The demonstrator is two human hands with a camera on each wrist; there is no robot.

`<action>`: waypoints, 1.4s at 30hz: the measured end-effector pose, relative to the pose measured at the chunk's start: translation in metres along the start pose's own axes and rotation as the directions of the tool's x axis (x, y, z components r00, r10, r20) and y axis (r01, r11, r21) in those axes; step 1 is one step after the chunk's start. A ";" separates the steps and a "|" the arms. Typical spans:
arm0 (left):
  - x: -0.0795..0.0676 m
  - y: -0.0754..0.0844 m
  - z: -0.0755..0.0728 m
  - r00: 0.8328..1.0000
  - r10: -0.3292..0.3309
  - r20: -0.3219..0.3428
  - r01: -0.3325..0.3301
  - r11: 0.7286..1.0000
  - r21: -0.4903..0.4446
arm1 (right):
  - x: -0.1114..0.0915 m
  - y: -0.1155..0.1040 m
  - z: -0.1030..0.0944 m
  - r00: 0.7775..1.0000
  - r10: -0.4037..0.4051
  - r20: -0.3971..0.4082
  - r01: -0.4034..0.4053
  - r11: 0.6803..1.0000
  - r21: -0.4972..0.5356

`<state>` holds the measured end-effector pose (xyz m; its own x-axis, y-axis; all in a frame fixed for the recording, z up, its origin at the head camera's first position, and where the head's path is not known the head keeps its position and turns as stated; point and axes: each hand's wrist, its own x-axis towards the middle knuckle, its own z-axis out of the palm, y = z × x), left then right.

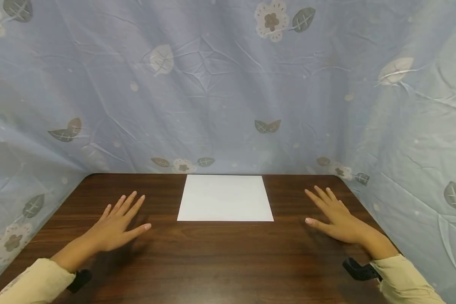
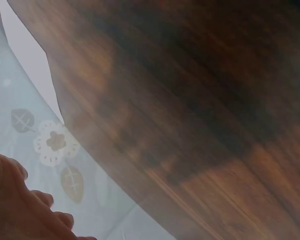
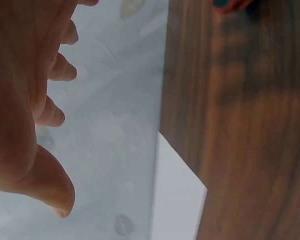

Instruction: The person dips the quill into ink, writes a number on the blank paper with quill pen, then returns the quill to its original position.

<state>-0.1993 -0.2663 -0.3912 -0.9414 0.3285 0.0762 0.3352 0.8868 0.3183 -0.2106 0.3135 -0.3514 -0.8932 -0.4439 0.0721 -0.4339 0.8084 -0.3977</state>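
Note:
A blank white sheet of paper (image 1: 225, 198) lies flat at the far edge of the dark wooden table (image 1: 228, 257). To its left my left hand (image 1: 115, 228) hovers palm down over the wood, fingers spread and holding nothing. On the other side, my right hand (image 1: 338, 219) is held above the table in a similar way, thumb apart from the fingers. Both hands are apart from the paper. In the right wrist view, a small red object with a dark teal part (image 3: 230, 5) shows at the top edge; its kind cannot be made out.
A pale blue curtain (image 1: 213, 93) with leaf and flower prints hangs behind the table and along both sides. Dark straps (image 1: 361, 270) sit at the wrists, beside the cream sleeves (image 1: 406, 278). Shadows of the hands fall on the wood.

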 end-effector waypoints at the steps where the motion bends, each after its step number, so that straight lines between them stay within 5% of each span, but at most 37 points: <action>1: 0.003 0.000 0.001 1.000 0.002 0.004 -0.002 1.000 -0.003 | -0.002 0.003 -0.003 1.000 0.000 -0.010 0.001 1.000 0.016; 8: 0.030 0.003 0.010 0.999 0.028 0.017 -0.028 1.000 -0.011 | -0.024 0.031 -0.022 0.996 0.051 -0.070 -0.041 0.990 0.132; 17: 0.068 0.013 0.027 0.999 0.022 0.044 -0.021 0.999 -0.033 | -0.067 0.077 -0.032 0.982 0.103 -0.157 -0.078 0.985 0.156; 26: 0.098 0.022 0.044 0.992 0.059 0.109 -0.052 0.997 -0.060 | -0.102 0.112 -0.026 0.967 0.223 -0.122 -0.202 0.966 0.164; 35: 0.117 0.034 0.059 0.982 0.065 0.176 -0.049 0.994 -0.095 | -0.118 0.136 -0.009 0.976 0.173 -0.130 -0.138 0.961 0.240; 42: 0.126 0.039 0.064 0.979 0.055 0.198 -0.038 0.995 -0.089 | -0.117 0.146 0.003 0.986 0.140 -0.094 -0.089 0.905 0.415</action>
<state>-0.3026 -0.1696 -0.4294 -0.8953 0.4352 -0.0953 0.3664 0.8410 0.3980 -0.1688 0.4829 -0.4205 -0.9522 -0.2880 0.1017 -0.2645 0.6110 -0.7462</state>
